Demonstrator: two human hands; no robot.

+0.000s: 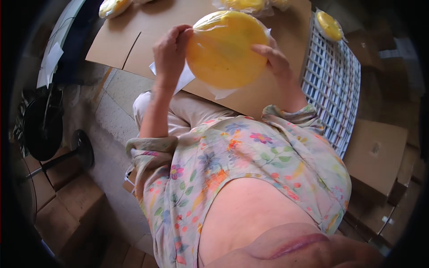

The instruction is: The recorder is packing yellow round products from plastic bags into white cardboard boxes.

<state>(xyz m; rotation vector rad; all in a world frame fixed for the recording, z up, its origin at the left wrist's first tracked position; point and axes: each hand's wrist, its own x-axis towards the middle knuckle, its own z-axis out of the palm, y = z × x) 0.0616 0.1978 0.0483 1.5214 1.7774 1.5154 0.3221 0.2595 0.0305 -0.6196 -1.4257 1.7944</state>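
Note:
A round yellow disc in a clear plastic bag [228, 51] is held up over the cardboard sheet, its flat face toward me. At its upper left edge, my left hand [170, 51] is closed, with the fingertips pinching the bag. My right hand [277, 58] grips the right edge, the thumb lying across the front and the fingers mostly hidden behind. Loose plastic hangs below the disc's lower rim. A white sheet of paper [184, 79] shows beside my left wrist, partly covered by the hand.
Cardboard [254, 96] covers the surface before me. More bagged yellow items [114, 6] lie at its far edge. A bagged yellow disc [329, 26] rests on the white grid rack [333, 85] to the right. Cardboard boxes [375, 156] stand right and lower left, near a black round-based stand [82, 147].

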